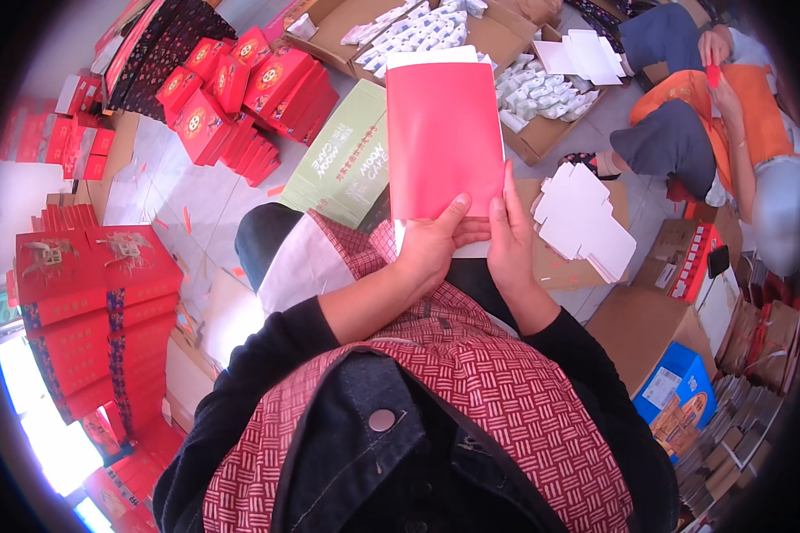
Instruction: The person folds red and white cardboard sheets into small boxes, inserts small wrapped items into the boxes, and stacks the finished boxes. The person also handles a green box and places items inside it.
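In front of me is a flat red cardboard piece (443,133) with white layers showing at its top and lower edges. My left hand (434,238) grips its lower edge, thumb on the red face and fingers partly hidden below. My right hand (512,235) holds the lower right corner, its fingers stretched up along the right edge. Whether this is one folded piece or several stacked sheets I cannot tell. A green printed carton (333,160) lies just beyond on the left. White die-cut cardboard blanks (582,218) rest to the right of my right hand.
Red gift boxes (67,284) are stacked high at left, with more red boxes (206,124) piled ahead. Open cartons (542,133) hold small white packets. At right a co-worker in an orange apron (760,115) handles something small and red. A blue box (680,386) stands nearer.
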Demonstrator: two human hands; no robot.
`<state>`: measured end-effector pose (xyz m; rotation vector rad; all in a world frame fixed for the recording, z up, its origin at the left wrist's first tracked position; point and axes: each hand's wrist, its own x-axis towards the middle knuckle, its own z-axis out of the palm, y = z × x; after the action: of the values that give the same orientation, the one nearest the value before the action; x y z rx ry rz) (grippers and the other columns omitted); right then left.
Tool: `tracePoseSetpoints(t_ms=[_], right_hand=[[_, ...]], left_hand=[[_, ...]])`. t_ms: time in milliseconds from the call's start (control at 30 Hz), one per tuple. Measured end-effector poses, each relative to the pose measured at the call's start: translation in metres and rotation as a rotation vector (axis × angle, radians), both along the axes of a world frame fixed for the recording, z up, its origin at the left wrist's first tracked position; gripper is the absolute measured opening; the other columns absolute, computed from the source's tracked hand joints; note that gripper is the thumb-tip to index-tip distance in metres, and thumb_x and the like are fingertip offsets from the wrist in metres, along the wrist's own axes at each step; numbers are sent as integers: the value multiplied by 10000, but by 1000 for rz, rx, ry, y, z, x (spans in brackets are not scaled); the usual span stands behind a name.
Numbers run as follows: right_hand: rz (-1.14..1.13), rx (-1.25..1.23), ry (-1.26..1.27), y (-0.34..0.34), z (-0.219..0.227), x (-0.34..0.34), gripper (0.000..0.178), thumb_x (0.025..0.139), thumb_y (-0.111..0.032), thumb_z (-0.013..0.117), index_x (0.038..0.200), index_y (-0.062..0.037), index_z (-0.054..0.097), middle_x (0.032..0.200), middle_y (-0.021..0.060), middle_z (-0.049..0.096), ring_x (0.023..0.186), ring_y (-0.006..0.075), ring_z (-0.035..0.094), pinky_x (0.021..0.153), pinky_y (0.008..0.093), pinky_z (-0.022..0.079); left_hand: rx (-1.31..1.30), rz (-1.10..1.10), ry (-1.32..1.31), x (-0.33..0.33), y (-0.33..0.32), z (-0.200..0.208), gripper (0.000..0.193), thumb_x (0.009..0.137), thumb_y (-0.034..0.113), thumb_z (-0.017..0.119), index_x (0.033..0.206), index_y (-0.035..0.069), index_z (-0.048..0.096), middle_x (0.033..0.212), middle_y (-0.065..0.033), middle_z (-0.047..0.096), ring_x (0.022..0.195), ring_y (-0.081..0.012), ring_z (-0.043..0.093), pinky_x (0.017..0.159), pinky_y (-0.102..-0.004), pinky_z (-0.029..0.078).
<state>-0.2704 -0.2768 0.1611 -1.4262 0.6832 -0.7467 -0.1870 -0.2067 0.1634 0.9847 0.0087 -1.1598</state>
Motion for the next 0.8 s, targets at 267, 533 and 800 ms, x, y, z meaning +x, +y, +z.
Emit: tracePoseSetpoints(t_ms=[267,533,800], right_hand=[[35,-48,16,-2,-2,-11,449,980,-144,348,1392,21,284,1373,137,405,1207,174,432,983,277,352],[105,114,-8,-27,1,-7,465,909,-91,520,1335,31,378,1286,187,462,1140,205,502,921,307,422],[164,117,-150,-30,8,-9,740,796,27,545,1417,-31,148,1287,156,431,1151,215,485,955,346,409]], left_hand=[[-16,-14,15,-1,-1,-1,286,925,175,524,1149,-2,502,1010,-180,612,858,-290,637,753,-392,541],[-19,-54,34,5,3,-3,266,931,155,508,1111,-41,519,932,-199,638,801,-294,661,708,-373,563],[-245,-626,-714,27,61,67,142,884,98,588,951,-24,621,807,-86,664,764,-155,652,720,-278,523]])
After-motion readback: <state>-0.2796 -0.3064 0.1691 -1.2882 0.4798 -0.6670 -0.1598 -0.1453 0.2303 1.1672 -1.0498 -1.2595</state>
